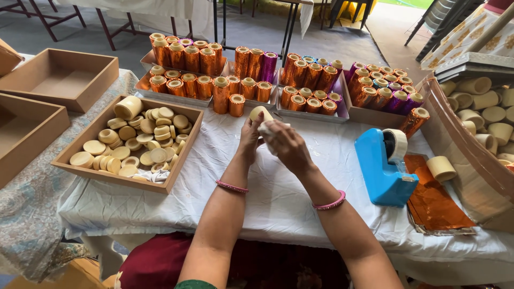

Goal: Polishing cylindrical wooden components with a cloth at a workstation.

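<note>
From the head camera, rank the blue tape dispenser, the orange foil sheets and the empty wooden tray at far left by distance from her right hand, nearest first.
From the right hand:
1. Blue tape dispenser, just to its right.
2. Orange foil sheets, farther right, past the dispenser.
3. Empty wooden tray, far left, across the table.

Glossy foil tubes (255,64), matt, probably cardboard cylinder (261,113).

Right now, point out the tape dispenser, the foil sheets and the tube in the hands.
tape dispenser (381,172), head view, on its blue body.
foil sheets (431,200), head view, middle of the top orange sheet.
tube (261,112), head view, on its cream end above the fingers.
</note>
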